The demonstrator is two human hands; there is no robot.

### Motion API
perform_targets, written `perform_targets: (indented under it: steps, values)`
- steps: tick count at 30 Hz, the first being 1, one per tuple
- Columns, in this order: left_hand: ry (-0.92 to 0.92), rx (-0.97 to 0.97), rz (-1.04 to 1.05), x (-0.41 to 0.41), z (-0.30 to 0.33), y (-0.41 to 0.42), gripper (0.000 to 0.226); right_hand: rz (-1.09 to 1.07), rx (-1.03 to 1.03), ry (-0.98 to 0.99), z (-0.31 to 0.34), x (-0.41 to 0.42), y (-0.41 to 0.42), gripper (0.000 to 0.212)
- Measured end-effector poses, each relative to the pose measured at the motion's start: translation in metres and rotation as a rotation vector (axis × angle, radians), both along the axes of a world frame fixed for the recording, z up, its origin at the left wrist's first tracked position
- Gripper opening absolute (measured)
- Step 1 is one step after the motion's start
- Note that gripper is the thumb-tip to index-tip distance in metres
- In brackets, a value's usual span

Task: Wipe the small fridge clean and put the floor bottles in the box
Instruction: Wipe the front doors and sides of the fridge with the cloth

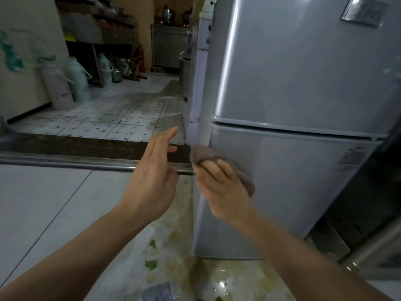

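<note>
I have my right hand [223, 190] bunched around a brownish cloth [208, 156], pressing it against the silver fridge [293, 170]. The cloth sits on the lower door near its left edge, just under the seam between the two doors, and my fingers curl over the top of it. My left hand [152, 174] holds nothing: its fingers are stretched out and loose, pointing up and away toward the fridge's left front corner, close to it, though I cannot tell whether they touch.

The fridge stands on the pale tiled floor [43, 203], its bottom front corner just beyond a patch of greenish and yellowish stains and scraps. At the near edge of the floor, between my forearms, I can see part of a clear plastic bottle [158, 291] with a blue label, lying blurred and cut off by the frame. A dark threshold with a metal rail [76, 161] crosses the floor to the left of the fridge. Beyond it, on the speckled tiles against the far left wall, stand several tall thermos flasks [58, 88].
</note>
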State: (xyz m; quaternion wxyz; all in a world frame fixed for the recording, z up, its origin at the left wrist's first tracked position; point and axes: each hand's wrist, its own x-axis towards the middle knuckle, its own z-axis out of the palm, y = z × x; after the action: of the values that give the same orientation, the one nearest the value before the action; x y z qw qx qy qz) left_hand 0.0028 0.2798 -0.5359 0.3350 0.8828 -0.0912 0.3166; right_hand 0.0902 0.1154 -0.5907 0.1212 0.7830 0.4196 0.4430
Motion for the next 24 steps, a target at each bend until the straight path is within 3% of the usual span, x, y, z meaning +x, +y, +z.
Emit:
perform_targets:
  steps: [5, 11, 15, 18, 20, 24]
  values:
    - [0.076, 0.096, -0.024, -0.006, -0.014, -0.004, 0.072, 0.011, -0.24, 0.035, -0.035, -0.005, -0.027, 0.057]
    - [0.105, 0.076, -0.011, 0.002, -0.016, -0.016, 0.072, 0.118, 0.167, -0.18, 0.025, 0.015, -0.056, 0.045]
    - [0.113, 0.016, 0.016, 0.015, -0.016, -0.036, 0.067, 0.181, 0.395, -0.14, 0.02, 0.022, -0.068, 0.043]
    - [0.126, -0.02, 0.049, 0.024, -0.015, -0.056, 0.066, 0.157, 0.319, -0.105, -0.03, 0.015, -0.084, 0.05]
    - [0.117, -0.015, 0.124, 0.029, -0.014, -0.066, 0.065, 0.119, 0.209, -0.086, -0.046, 0.011, -0.096, 0.042]
    - [0.101, 0.014, 0.251, 0.032, -0.01, -0.078, 0.058, 0.061, 0.19, -0.131, -0.02, 0.009, -0.103, 0.026]
